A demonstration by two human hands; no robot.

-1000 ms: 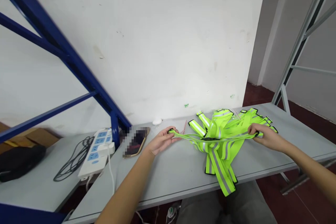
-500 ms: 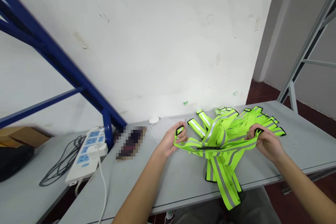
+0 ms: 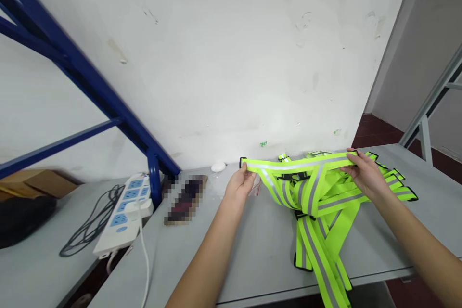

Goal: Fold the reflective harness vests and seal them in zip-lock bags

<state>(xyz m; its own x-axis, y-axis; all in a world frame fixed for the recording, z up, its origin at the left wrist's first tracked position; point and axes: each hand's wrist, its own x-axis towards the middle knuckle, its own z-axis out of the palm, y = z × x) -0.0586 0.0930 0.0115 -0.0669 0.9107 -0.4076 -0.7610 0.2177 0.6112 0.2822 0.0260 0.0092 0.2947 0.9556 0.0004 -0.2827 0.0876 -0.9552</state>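
Head view, largest item first. Wall [image 3: 216,57]: white, scuffed, standing behind everything on the work surface. Tabletop [image 3: 267,255]: grey, its far edge along the wall's foot. Frame [image 3: 104,94]: blue metal, slanting down rightward to the tabletop's left side. Pile of bands [image 3: 325,202]: yellow-green, grey stripes, black-edged ends; heaped right of centre, lower tails pointing toward the wearer, others pointing right. Held band [image 3: 303,164]: same colours, stretched between both hands in front of the wall, over the pile's far side; long axis left to right, nearly level, right end slightly higher; black-edged left end points left, striped face toward the camera. Power strip [image 3: 124,214]: white, blue sockets, at left. Left hand [image 3: 240,184]: pinching the band's left end. Right hand [image 3: 364,173]: pinching its right end. Oval object [image 3: 218,167]: white, near the wall.
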